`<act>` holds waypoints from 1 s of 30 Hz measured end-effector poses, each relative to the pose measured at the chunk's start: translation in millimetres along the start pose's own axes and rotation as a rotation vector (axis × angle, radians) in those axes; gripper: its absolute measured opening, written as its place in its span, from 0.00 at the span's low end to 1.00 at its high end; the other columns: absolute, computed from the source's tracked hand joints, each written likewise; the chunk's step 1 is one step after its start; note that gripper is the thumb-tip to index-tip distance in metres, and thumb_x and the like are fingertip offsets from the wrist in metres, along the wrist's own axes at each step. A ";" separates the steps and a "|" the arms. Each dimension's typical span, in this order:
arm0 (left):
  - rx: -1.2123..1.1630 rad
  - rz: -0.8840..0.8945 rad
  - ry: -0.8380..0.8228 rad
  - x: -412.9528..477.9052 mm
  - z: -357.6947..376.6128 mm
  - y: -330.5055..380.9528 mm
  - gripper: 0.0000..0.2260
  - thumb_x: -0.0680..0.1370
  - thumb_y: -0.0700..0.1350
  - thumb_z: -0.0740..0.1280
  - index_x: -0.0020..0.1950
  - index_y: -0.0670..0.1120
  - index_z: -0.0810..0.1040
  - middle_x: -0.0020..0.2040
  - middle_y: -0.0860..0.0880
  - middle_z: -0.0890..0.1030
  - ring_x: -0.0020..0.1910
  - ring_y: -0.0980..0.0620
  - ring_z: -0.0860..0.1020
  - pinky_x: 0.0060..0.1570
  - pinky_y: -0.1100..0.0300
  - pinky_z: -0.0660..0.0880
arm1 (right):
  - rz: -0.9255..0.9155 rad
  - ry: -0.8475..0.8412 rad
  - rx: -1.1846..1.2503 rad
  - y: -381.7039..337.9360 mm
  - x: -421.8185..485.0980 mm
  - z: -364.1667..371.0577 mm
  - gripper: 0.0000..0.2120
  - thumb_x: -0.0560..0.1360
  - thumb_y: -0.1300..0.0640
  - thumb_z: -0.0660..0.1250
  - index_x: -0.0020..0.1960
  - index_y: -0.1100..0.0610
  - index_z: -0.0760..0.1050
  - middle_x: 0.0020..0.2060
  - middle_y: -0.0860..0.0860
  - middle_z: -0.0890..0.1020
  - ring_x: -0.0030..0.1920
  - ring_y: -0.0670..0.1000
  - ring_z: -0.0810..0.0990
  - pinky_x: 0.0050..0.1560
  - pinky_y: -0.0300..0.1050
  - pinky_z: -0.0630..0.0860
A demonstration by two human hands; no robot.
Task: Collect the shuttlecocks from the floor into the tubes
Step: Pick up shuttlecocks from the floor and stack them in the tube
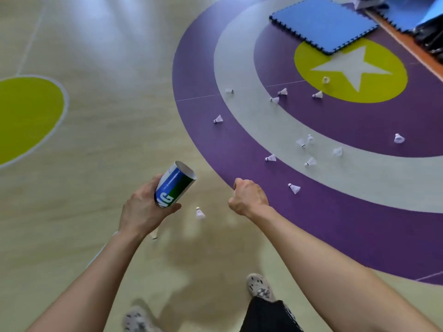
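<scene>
Early days, I'm guessing: left hand [143, 208] is gripping the open tube [176, 185], right hand [248, 198] is hanging curled, empty-looking. Loads of shuttlecocks [294, 188] are lying across the floor [107, 116].

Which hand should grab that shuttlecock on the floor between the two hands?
Probably right. The left hand grips the tube, so it is busy. The right hand has curled fingers with nothing seen in them, and the nearest shuttlecock lies close beside it.
</scene>
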State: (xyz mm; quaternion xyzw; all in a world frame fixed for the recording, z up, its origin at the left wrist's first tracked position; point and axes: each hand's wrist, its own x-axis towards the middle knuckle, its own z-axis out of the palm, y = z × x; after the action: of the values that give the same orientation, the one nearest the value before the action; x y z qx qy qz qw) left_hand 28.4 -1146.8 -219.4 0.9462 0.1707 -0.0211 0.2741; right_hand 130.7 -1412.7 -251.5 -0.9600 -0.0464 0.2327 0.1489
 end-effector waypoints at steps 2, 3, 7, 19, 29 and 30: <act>0.016 0.051 -0.038 23.8 -11.0 -53.2 0.40 0.69 0.61 0.84 0.77 0.65 0.69 0.57 0.58 0.86 0.53 0.47 0.84 0.49 0.48 0.83 | 0.051 0.009 0.038 -41.3 1.1 30.8 0.17 0.72 0.57 0.67 0.61 0.55 0.76 0.55 0.54 0.83 0.56 0.58 0.82 0.55 0.48 0.79; 0.023 0.079 -0.053 34.6 -17.5 -79.4 0.41 0.69 0.61 0.84 0.77 0.65 0.69 0.58 0.58 0.86 0.54 0.47 0.84 0.49 0.49 0.83 | 0.076 0.023 0.053 -62.7 1.7 46.9 0.18 0.72 0.57 0.67 0.62 0.55 0.76 0.55 0.54 0.83 0.57 0.58 0.83 0.55 0.48 0.79; 0.064 0.186 -0.147 66.8 -43.8 -187.8 0.44 0.68 0.61 0.84 0.80 0.65 0.67 0.61 0.55 0.85 0.55 0.45 0.84 0.52 0.46 0.83 | 0.188 0.027 0.108 -146.9 -17.5 110.9 0.20 0.74 0.53 0.70 0.65 0.56 0.77 0.59 0.56 0.83 0.60 0.60 0.82 0.58 0.50 0.79; 0.133 0.136 -0.340 65.9 -93.9 -417.2 0.44 0.68 0.63 0.83 0.80 0.64 0.67 0.58 0.52 0.83 0.55 0.44 0.82 0.52 0.46 0.81 | 0.363 -0.074 0.181 -311.5 -68.6 281.4 0.20 0.74 0.56 0.69 0.65 0.55 0.77 0.59 0.53 0.82 0.58 0.58 0.82 0.55 0.47 0.78; 0.084 0.184 -0.342 72.1 -26.1 -547.1 0.42 0.68 0.65 0.81 0.79 0.65 0.67 0.56 0.56 0.81 0.54 0.47 0.81 0.51 0.47 0.80 | 0.406 -0.030 0.203 -355.7 -13.8 452.2 0.16 0.74 0.54 0.68 0.61 0.54 0.79 0.57 0.52 0.83 0.57 0.56 0.82 0.53 0.46 0.76; 0.082 0.200 -0.345 80.7 -8.7 -563.0 0.42 0.69 0.65 0.81 0.79 0.66 0.67 0.56 0.56 0.81 0.54 0.47 0.81 0.51 0.47 0.80 | 0.408 -0.016 0.203 -354.7 1.8 476.3 0.15 0.74 0.55 0.68 0.60 0.54 0.80 0.56 0.52 0.83 0.56 0.56 0.82 0.53 0.46 0.77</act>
State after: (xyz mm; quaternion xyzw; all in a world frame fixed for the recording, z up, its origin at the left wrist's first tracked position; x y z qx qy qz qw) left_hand -84.4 -671.5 -510.7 0.9511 0.0252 -0.1626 0.2613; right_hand -94.1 -949.1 -546.8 -0.9277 0.1710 0.2690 0.1943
